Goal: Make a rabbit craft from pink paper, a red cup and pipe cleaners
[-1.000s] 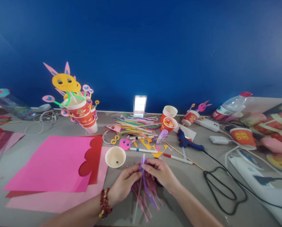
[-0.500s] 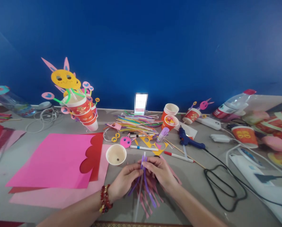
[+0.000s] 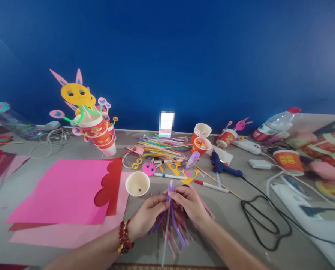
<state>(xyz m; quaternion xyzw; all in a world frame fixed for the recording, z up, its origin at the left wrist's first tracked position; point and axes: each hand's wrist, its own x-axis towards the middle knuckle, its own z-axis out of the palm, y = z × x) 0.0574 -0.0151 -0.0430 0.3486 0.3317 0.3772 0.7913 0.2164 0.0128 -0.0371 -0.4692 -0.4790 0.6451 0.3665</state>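
Near the front of the grey table, my left hand (image 3: 149,214) pinches purple pipe cleaners (image 3: 175,222) and a pale translucent stick (image 3: 166,234) between thumb and fingers. My right hand (image 3: 191,204) grips the same bundle from the other side, its thumb pressed near the top. Pink fringed paper strips (image 3: 171,245) hang below and behind the bundle. The stick's top pokes up just above my fingertips. A white-lined paper cup (image 3: 137,184) stands just beyond my left hand. Red bead bracelets circle my left wrist.
Pink sheets (image 3: 63,191) lie left. Behind are a bunny-faced cup stack (image 3: 97,131), pipe cleaners (image 3: 162,147), markers, a purple glue stick (image 3: 192,160) and red cups (image 3: 202,144). On the right sit a blue glue gun (image 3: 223,167), its black cable, a power strip (image 3: 302,210) and a bottle (image 3: 277,123).
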